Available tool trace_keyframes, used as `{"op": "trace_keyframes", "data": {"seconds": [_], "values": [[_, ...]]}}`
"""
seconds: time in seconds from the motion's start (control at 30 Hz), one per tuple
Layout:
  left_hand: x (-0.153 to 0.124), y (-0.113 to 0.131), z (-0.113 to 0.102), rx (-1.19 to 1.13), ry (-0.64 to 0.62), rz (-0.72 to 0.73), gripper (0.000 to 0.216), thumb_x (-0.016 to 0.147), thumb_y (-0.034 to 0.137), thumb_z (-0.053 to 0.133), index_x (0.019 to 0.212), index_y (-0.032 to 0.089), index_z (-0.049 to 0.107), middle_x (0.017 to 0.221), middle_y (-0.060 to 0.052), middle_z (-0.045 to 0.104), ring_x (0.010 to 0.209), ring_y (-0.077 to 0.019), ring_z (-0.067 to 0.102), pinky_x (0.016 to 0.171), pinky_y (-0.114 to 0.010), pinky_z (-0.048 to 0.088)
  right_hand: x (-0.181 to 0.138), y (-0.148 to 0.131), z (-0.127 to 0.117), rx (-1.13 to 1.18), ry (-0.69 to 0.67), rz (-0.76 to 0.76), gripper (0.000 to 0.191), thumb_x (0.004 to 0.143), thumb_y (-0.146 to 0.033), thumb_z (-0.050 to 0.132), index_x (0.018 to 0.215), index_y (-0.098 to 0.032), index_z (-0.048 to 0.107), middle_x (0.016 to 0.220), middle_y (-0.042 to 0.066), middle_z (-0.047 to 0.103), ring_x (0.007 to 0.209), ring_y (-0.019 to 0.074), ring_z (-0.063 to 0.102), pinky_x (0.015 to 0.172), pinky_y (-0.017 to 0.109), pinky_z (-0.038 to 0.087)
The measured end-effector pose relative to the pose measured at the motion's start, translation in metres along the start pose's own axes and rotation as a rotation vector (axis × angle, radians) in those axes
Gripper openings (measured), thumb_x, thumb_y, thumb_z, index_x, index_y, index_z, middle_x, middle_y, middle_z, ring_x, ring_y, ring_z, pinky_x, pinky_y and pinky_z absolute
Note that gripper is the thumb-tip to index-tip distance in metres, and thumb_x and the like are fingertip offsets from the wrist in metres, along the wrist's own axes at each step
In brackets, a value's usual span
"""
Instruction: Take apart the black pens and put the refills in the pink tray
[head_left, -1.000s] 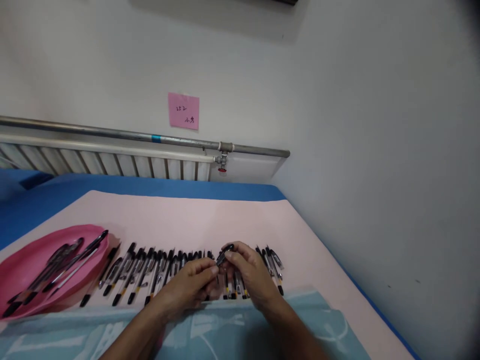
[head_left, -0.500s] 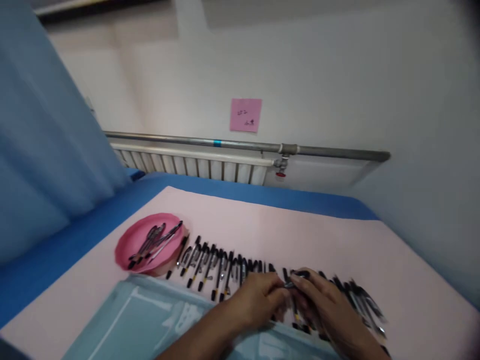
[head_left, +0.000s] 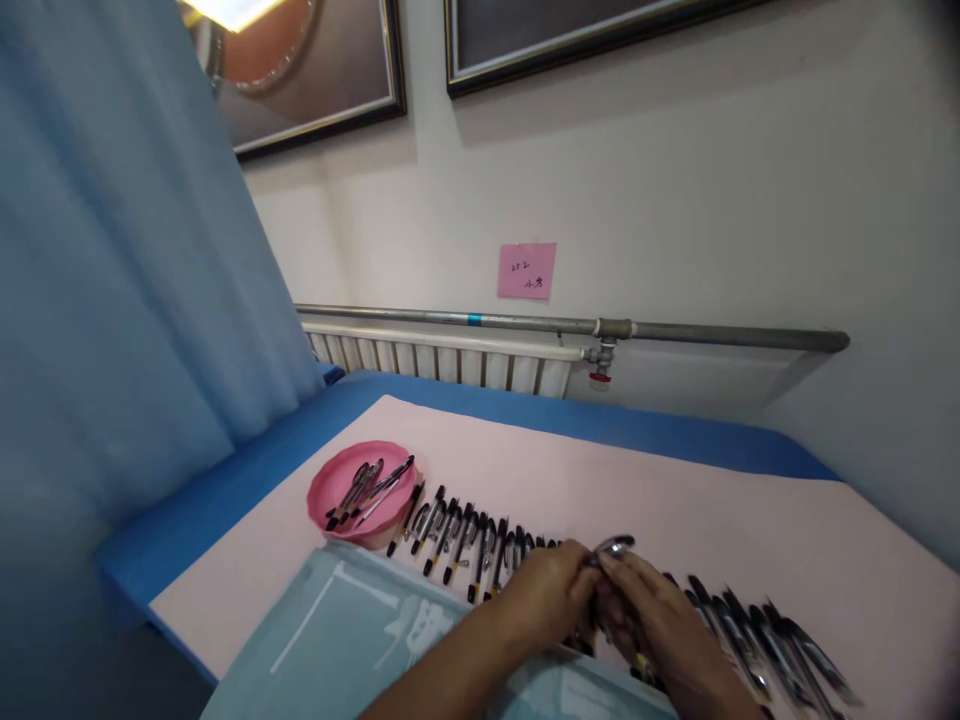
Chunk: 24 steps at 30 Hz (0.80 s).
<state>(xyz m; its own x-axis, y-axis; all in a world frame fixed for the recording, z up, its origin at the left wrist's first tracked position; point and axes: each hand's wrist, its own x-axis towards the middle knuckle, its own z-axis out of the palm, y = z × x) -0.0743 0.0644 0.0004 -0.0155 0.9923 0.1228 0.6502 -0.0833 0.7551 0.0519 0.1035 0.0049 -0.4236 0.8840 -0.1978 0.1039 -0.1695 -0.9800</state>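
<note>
Between my two hands is a dark pen part with a shiny clip, most likely a pen cap (head_left: 616, 546). My left hand (head_left: 551, 590) pinches its left end, the fingertips closed. My right hand (head_left: 645, 610) is closed round it from the other side, and its lower fingers are partly hidden. Black pens (head_left: 480, 550) lie in a row on the pink sheet (head_left: 525, 450), left of and behind my hands. More black pens (head_left: 757, 640) lie to the right of my right hand. Whatever sits under my palms is mostly covered.
A pink dish (head_left: 322, 490) with several pens stands at the left. In front lies a light-blue tray (head_left: 330, 640), under my left forearm. The blue table edge (head_left: 600, 410) runs along a radiator (head_left: 450, 365) and pipe. A blue curtain (head_left: 150, 300) hangs at left.
The view has tilted up and swung left, so picture frames show on the wall. Both hands stay together; the dark part with its clip now stands out more clearly above the fingers.
</note>
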Motion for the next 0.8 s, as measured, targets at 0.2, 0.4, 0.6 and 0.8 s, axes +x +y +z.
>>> {"op": "trace_keyframes", "data": {"seconds": [0.2, 0.4, 0.6, 0.8], "values": [[-0.023, -0.020, -0.073, 0.288, 0.398, -0.357, 0.028, 0.085, 0.040, 0.036, 0.082, 0.021, 0.056, 0.063, 0.001, 0.061, 0.059, -0.0121, 0.054, 0.053, -0.020, 0.033, -0.011, 0.001, -0.005, -0.057, -0.009, -0.078, 0.032, 0.070, -0.049, 0.053, 0.083, -0.020, 0.051, 0.048, -0.006, 0.044, 0.036, 0.0074, 0.036, 0.035, 0.019, 0.024], [-0.052, -0.076, -0.165, 0.543, 0.496, -0.628, 0.030, 0.085, 0.031, 0.035, 0.084, 0.013, 0.059, 0.084, -0.014, 0.065, 0.076, -0.0232, 0.058, 0.058, -0.027, 0.033, -0.003, 0.006, -0.017, -0.188, -0.030, -0.104, 0.024, 0.071, -0.043, 0.050, 0.074, -0.019, 0.054, 0.045, -0.007, 0.042, 0.034, 0.0077, 0.034, 0.037, 0.021, 0.027], [-0.045, -0.108, -0.163, 0.606, 0.391, -0.726, 0.026, 0.081, 0.033, 0.045, 0.085, 0.014, 0.062, 0.083, -0.014, 0.067, 0.077, -0.0241, 0.061, 0.058, -0.026, 0.034, -0.006, 0.004, -0.018, -0.340, -0.080, -0.160, 0.020, 0.073, -0.040, 0.048, 0.070, -0.021, 0.055, 0.044, -0.006, 0.044, 0.040, 0.0111, 0.041, 0.041, 0.022, 0.033], [-0.038, -0.114, -0.164, 0.617, 0.350, -0.720, 0.029, 0.080, 0.033, 0.044, 0.082, 0.012, 0.065, 0.082, -0.013, 0.068, 0.073, -0.0215, 0.061, 0.055, -0.025, 0.034, -0.007, 0.004, -0.018, -0.346, -0.023, -0.195, 0.017, 0.071, -0.037, 0.048, 0.066, -0.021, 0.054, 0.045, -0.006, 0.046, 0.042, 0.0123, 0.044, 0.043, 0.023, 0.033]]}}
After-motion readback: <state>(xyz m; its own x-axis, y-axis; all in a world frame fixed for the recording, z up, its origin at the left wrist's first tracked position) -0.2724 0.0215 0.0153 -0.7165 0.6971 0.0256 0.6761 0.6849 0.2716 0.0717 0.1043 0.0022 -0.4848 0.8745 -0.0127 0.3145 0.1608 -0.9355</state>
